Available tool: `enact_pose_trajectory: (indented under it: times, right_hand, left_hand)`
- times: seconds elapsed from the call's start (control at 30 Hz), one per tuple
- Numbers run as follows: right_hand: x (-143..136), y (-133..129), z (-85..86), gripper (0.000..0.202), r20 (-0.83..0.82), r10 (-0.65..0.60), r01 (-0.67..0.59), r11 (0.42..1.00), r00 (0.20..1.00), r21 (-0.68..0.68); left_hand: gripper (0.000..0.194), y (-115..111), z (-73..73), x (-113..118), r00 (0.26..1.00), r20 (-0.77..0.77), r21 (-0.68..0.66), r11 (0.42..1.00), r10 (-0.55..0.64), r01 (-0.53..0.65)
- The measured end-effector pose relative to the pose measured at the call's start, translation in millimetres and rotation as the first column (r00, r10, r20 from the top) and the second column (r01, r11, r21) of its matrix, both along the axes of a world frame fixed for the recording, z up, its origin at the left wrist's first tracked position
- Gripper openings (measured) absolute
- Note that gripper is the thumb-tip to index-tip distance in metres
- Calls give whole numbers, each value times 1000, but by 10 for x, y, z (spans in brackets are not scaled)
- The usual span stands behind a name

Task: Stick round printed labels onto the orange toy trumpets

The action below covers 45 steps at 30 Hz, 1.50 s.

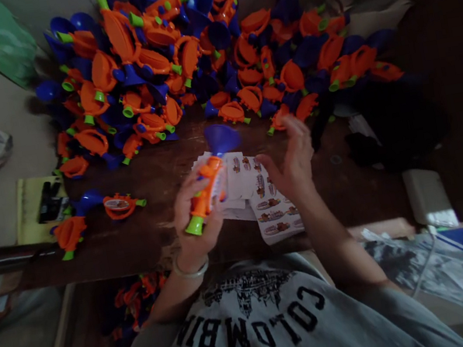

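Observation:
My left hand grips a toy trumpet with an orange body, a blue bell and a green mouthpiece. Its bell points away from me, and a pale patch shows on its side. To the right, my right hand is raised over the sticker sheets, fingers apart and holding nothing visible. Those white sheets carry rows of small printed pictures and lie partly beneath both hands. Two more toy trumpets rest at the left, one with an oval sticker on its side.
A large heap of toy trumpets covers the back of the brown table. At left lie a yellow pad and a black object. A dark bundle and a white box are at right. More trumpets sit below the table's edge.

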State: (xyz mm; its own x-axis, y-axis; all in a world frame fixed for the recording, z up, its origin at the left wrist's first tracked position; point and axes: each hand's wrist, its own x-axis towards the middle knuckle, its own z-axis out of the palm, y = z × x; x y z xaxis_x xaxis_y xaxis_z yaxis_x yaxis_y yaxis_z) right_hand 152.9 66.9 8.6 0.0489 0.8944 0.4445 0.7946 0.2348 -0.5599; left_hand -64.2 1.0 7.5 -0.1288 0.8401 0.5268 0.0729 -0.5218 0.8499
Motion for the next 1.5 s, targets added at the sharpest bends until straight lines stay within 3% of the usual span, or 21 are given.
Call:
enact_pose_trajectory:
  times: [0.07, 0.13, 0.2, 0.27, 0.33, 0.47, 0.63, 0.8, 0.83, 0.9, 0.93, 1.0, 1.07, 1.13, 1.3, 1.5]
  right_hand:
    - [97, 157, -130, 71, 141, 107, -60, 951, 984, -304]
    - [144, 266, -252, 69, 209, 213, -79, 855, 954, -513]
    - [149, 336, -355, 75, 219, 259, -85, 805, 941, -587]
    - [139, 395, -432, 88, 208, 268, -91, 790, 941, -606]
    - [143, 459, -484, 100, 189, 270, -97, 776, 944, -624]
    - [223, 581, -533, 85, 99, 278, -160, 770, 956, -618]
    - [370, 586, -640, 75, -51, 252, -240, 814, 966, -529]
    - [469, 479, -801, 77, -288, 253, -356, 845, 923, -399]
    - [471, 448, -812, 76, -335, 253, -373, 851, 908, -369]
    - [437, 365, -797, 72, -413, 254, -399, 861, 874, -316]
    - [396, 309, -769, 67, -468, 247, -404, 873, 848, -272]
    - [268, 165, -679, 56, -602, 218, -369, 919, 768, -137]
    - [107, -2, -552, 44, -697, 199, -261, 965, 689, 18]
    - [-39, -162, -409, 34, -655, 231, -223, 970, 720, 97]
    - [-183, -375, -123, 20, -330, 337, -300, 940, 881, 159]
    - [-178, -393, 25, 8, -167, 342, -294, 921, 925, 255]
  left_hand:
    - [49, 60, -146, -384, 952, -228, 63, 979, 206, -196]
    - [51, 104, -339, -786, 812, -487, 32, 936, 321, -350]
    - [55, 106, -518, -1094, 662, -694, -94, 875, 284, -474]
    - [60, 68, -638, -1226, 546, -821, -201, 812, 165, -548]
    - [58, 23, -694, -1160, 543, -834, -251, 813, 94, -526]
    - [42, 58, -765, -654, 763, -646, -352, 897, -26, -268]
    - [61, 417, -958, -51, 840, -533, -398, 905, -97, -148]
    - [69, 661, -988, 209, 924, -364, -406, 913, -118, -43]
    - [70, 662, -951, 236, 954, -277, -416, 909, -112, -14]
    - [75, 620, -841, 281, 997, 38, -450, 890, -63, 74]
    - [77, 579, -775, 303, 970, 242, -465, 875, -23, 137]
    - [77, 468, -635, 355, 812, 581, -464, 842, 56, 274]
    - [75, 337, -508, 420, 690, 720, -443, 818, 80, 367]
    - [78, 221, -403, 487, 678, 730, -456, 801, 87, 388]
    - [64, 101, -267, 557, 764, 631, -510, 814, 137, 276]
    - [56, 28, -421, 484, 853, 505, -495, 854, 134, 159]
